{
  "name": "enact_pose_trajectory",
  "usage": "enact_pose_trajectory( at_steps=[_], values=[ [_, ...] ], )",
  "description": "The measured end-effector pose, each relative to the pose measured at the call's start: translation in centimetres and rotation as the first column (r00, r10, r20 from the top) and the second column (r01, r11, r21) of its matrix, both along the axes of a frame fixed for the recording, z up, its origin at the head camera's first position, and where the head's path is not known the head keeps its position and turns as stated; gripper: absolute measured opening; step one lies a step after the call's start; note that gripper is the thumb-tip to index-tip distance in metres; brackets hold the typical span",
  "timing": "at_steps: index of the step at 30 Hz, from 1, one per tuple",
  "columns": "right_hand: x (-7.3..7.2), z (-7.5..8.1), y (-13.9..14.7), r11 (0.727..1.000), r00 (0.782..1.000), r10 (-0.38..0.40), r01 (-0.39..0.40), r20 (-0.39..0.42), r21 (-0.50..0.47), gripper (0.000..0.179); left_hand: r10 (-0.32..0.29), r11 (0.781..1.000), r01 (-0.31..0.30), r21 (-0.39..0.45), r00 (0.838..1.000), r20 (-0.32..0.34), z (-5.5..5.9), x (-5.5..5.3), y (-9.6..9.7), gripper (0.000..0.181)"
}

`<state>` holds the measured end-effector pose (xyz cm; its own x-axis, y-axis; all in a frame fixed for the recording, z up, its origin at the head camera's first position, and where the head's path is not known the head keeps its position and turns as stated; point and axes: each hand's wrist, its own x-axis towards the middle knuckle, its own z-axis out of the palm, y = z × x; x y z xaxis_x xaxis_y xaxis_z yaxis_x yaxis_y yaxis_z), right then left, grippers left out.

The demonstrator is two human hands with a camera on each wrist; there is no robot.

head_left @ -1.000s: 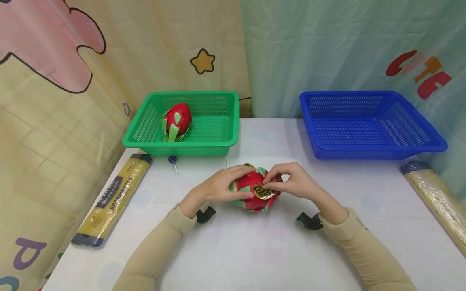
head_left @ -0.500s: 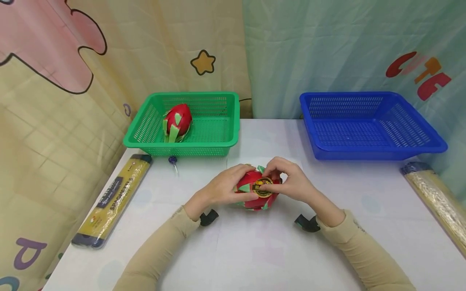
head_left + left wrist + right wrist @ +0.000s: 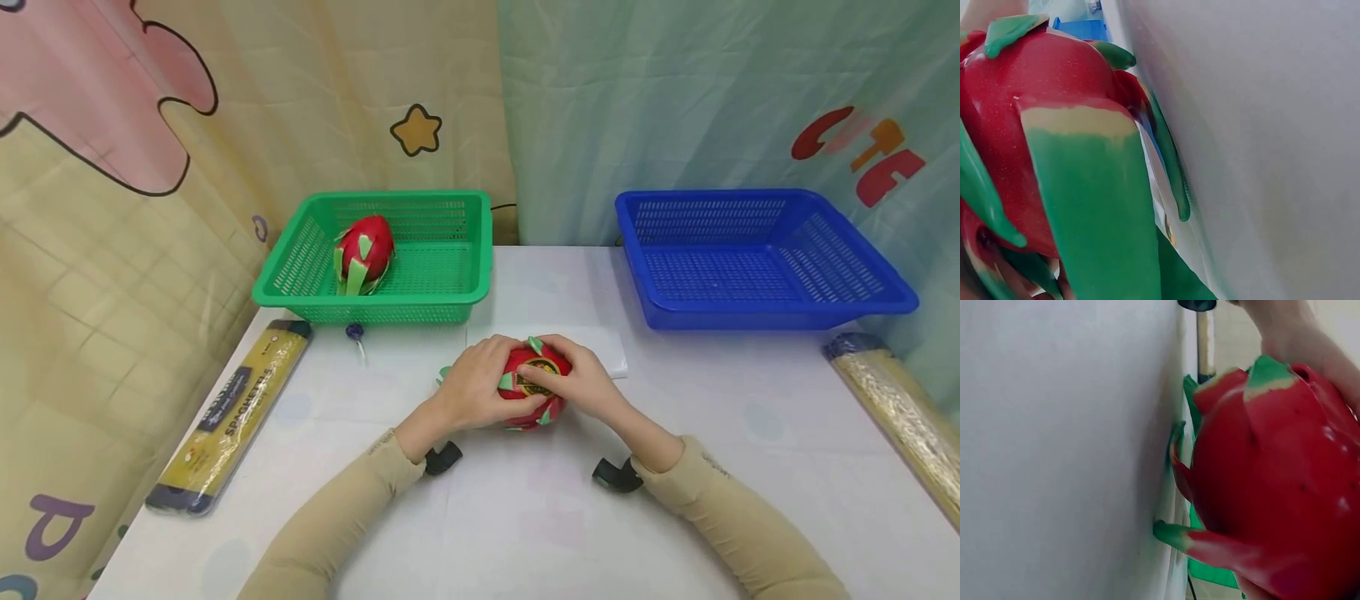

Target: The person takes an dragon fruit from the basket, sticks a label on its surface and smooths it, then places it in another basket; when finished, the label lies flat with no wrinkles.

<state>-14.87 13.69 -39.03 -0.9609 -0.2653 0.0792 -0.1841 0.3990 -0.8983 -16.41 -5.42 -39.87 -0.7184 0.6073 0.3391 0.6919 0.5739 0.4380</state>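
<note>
Between both hands a red dragon fruit (image 3: 519,361) with green-tipped scales sits on the white table. A round black-and-gold sticker (image 3: 545,364) lies on its near face. My left hand (image 3: 471,388) grips the fruit's left side, fingers over the top and thumb low across the front. Curled over its right side, my right hand (image 3: 588,385) holds it too, the thumb pressing across the sticker and covering part of it. The left wrist view shows the dragon fruit (image 3: 1069,69) with a broad green scale close up; the right wrist view shows its smooth red side.
A green basket (image 3: 375,310) holds another dragon fruit (image 3: 369,250). A blue basket (image 3: 750,318) stands back right. Spaghetti packs (image 3: 232,417) lie at the left and right edges, a lollipop (image 3: 355,332) before the green basket. A white sheet (image 3: 609,346) lies behind the right hand.
The right hand goes from pinching the sticker's edge to wrapping the fruit, thumb on the sticker, which now lies flat. The left hand shifts right; the white sheet shows more plainly.
</note>
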Motion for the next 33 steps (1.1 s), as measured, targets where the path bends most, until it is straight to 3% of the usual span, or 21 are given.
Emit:
enact_pose_trajectory(
  at_steps=[4, 8, 13, 16, 21, 26, 29, 33],
  values=[
    [0.1, -0.2, -0.3, 0.998, 0.998, -0.054, 0.053, -0.043, -0.024, 0.038, -0.014, 1.000, 0.014, 0.010, 1.000, -0.003, 0.0, 0.0, 0.0, 0.058],
    [0.0, 0.0, -0.3, 0.998, 0.996, -0.054, 0.053, -0.069, -0.028, 0.032, -0.042, 0.999, 0.042, 0.028, 0.999, -0.010, 0.0, 0.0, 0.0, 0.059],
    [-0.5, 0.3, 0.3, 0.999, 0.999, 0.040, -0.040, -0.028, 0.006, 0.035, -0.074, 0.997, 0.073, 0.038, 0.997, 0.012, 0.0, -0.2, -0.3, 0.055],
    [-0.8, 0.3, 0.7, 0.992, 0.992, 0.122, -0.122, 0.012, -0.021, 0.038, -0.080, 0.996, 0.079, 0.030, 0.996, 0.037, -0.1, -0.2, -0.4, 0.057],
    [-1.5, 0.0, 1.5, 0.952, 0.963, 0.270, -0.267, 0.003, -0.152, 0.041, -0.065, 0.998, 0.064, 0.021, 0.992, 0.105, 0.0, -0.5, -0.4, 0.058],
    [-2.1, -0.5, 2.2, 0.880, 0.922, 0.386, -0.374, -0.017, -0.292, 0.045, -0.047, 0.999, 0.047, 0.007, 0.986, 0.161, 0.2, -0.9, -0.4, 0.057],
    [-2.3, -0.8, 2.4, 0.844, 0.905, 0.424, -0.402, -0.016, -0.355, 0.046, -0.039, 0.999, 0.040, 0.000, 0.988, 0.150, 0.1, -1.0, -0.5, 0.055],
    [-2.3, -1.0, 2.2, 0.845, 0.908, 0.417, -0.379, 0.023, -0.377, 0.045, -0.017, 1.000, 0.016, 0.005, 0.995, 0.097, -0.2, -1.0, -0.5, 0.053]
  ],
)
